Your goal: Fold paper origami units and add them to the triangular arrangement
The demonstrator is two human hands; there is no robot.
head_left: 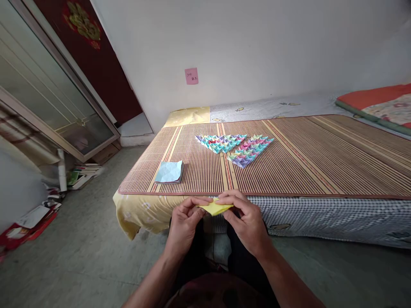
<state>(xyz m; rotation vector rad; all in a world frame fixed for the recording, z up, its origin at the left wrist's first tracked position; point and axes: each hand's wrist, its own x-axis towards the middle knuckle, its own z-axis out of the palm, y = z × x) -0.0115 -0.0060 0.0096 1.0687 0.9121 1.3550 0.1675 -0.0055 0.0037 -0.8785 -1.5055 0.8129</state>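
Note:
A folded sheet of yellow paper (214,208) is held in front of the bed's near edge, its lower side coming to a point. My left hand (187,216) pinches its left corner between thumb and fingers. On the opposite corner, my right hand (245,218) grips the paper the same way. Beyond them, a stack of pale blue square paper (169,172) with crease lines lies on the bamboo mat. Two joined groups of multicoloured folded paper pieces, a left one (219,143) and a right one (251,150), rest farther back.
The striped bamboo mat (298,162) covers the bed, over checked and yellow cloth (146,209). Folded orange bedding (375,100) lies at the far right. A pink note (192,76) is on the wall. Books (84,173) and a red bag (28,231) sit on the floor at left.

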